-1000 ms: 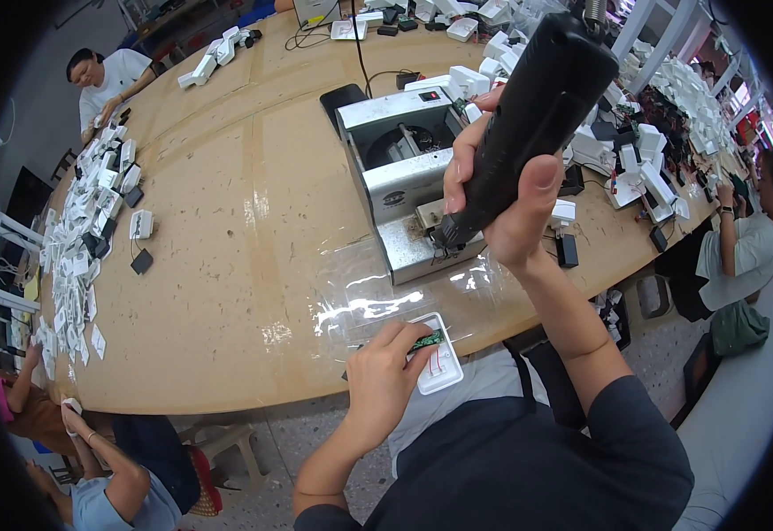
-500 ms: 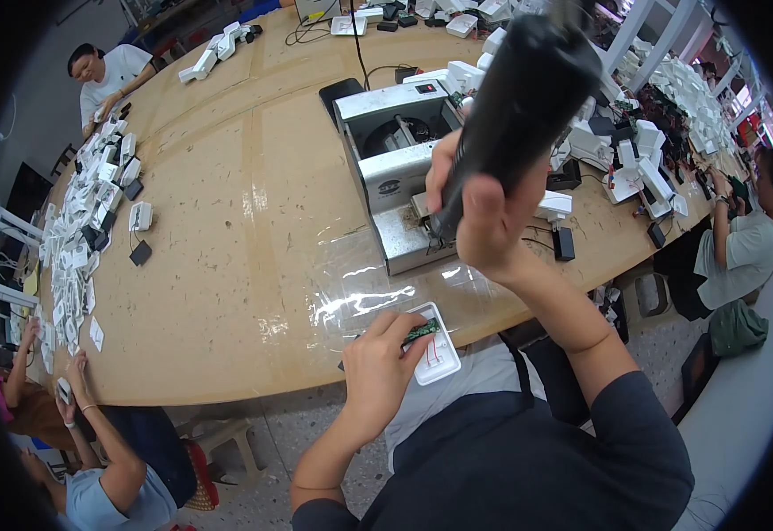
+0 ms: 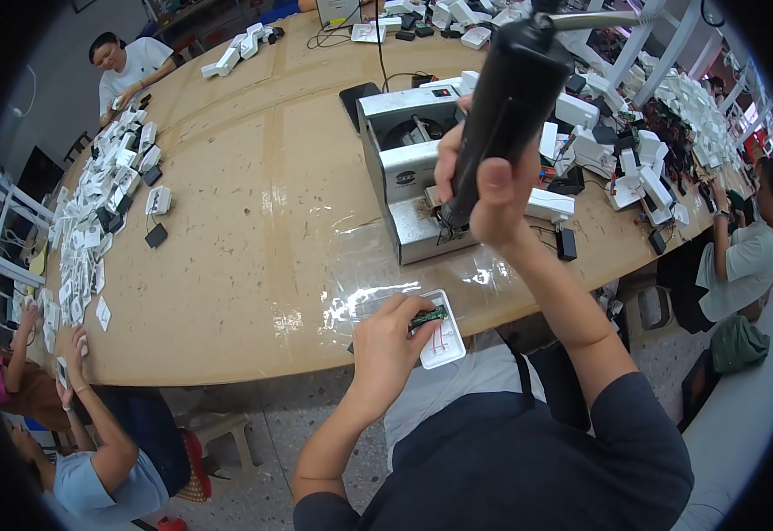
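The left hand (image 3: 386,343) was pinched narrow, thumb and fingers holding a green circuit board (image 3: 429,316) at the far end of a shallow white case (image 3: 442,356). The case lay just to the right of that hand, open side up, with red wires (image 3: 440,338) inside, at the near edge of the table (image 3: 227,274); how far the table bore it could not be told. The right hand (image 3: 495,190), raised beyond and to the right of the left, was wrapped around a black power screwdriver (image 3: 515,97), its narrow end pointing down. That end appeared over the front ledge of a metal machine (image 3: 407,181), just left of the right hand; contact could not be confirmed, and no screw could be made out. Loose white parts (image 3: 572,111) were heaped beyond the right hand, and a second pile (image 3: 121,168) stood well to the left of both hands. The step in hand was judged to be steadying the board in its case while the screwdriver took up a screw at the machine. The next move, on that reading, called for bringing the tip back toward the left hand, upright, without shifting the board or pinching the wires.
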A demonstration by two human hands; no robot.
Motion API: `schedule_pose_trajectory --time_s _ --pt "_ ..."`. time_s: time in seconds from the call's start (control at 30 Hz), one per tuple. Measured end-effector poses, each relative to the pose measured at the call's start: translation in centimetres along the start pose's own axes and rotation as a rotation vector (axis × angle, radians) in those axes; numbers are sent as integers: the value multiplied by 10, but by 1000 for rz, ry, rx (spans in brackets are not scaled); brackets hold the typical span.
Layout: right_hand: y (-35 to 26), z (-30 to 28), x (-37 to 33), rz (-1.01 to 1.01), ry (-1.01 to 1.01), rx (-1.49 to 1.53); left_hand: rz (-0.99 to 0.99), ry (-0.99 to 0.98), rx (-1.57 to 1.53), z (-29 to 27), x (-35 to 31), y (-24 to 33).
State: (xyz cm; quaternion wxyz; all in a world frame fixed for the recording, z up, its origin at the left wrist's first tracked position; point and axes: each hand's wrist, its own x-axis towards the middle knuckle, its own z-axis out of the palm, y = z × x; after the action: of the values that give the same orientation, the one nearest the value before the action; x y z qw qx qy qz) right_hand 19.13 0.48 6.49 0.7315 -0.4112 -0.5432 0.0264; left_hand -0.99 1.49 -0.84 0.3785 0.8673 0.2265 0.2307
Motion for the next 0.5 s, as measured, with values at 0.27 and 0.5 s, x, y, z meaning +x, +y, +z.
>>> schedule_pose_trajectory --time_s 0.27,0.5 --pt "8 16 2 -24 170 -373 -13 -1 17 -1 0 0" --pt "2 -13 13 198 -249 246 2 18 9 1 1 -1"
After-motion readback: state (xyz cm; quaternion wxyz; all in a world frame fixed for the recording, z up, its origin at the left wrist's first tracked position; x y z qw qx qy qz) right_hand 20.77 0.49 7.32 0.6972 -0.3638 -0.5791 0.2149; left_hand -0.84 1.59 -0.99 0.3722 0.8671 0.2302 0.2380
